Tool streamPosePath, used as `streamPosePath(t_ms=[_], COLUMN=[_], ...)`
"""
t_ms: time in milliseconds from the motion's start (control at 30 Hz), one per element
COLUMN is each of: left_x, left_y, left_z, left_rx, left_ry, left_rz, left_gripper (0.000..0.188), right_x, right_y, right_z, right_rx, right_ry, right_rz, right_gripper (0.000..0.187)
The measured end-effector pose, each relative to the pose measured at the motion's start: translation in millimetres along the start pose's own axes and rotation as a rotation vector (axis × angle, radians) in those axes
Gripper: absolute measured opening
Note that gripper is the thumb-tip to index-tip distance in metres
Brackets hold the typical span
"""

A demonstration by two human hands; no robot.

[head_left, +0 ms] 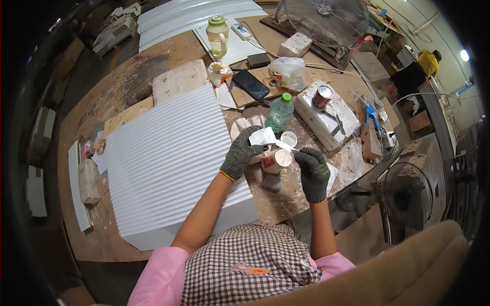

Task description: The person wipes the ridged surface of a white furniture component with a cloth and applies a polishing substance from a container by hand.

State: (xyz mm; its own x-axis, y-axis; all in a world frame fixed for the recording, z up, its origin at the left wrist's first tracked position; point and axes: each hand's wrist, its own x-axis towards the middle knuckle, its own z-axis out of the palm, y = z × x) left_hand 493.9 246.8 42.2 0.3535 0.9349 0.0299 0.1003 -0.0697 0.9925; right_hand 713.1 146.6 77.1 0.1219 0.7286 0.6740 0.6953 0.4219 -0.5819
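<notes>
While left hand [240,153] grips white putty-smeared scraper [265,136], right hand [312,171] pinches its blade tip [292,148] above open can [276,160]; ribbed white panel [163,163] just left, workbench edge [326,196] near right wrist.

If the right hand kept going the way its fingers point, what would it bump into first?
Probably the small white cup. The right hand points up and to the left, holding a thin white tool whose tip already reaches toward that cup, just above the open can. Depth is hard to judge, so it might pass over it.
</notes>
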Motion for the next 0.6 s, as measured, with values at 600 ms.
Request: streamPosePath(t_ms=[600], left_x=[-36.2], left_y=[33.6], left_z=[-15.4], left_rx=[-0.073], left_ry=[-0.175], left_rz=[0.091], left_gripper=[0.076], right_x=[-26.1], right_y=[-14.7], right_z=[5.0], right_rx=[0.818], right_ry=[0.191], right_rz=[1.006], right_gripper=[0.021])
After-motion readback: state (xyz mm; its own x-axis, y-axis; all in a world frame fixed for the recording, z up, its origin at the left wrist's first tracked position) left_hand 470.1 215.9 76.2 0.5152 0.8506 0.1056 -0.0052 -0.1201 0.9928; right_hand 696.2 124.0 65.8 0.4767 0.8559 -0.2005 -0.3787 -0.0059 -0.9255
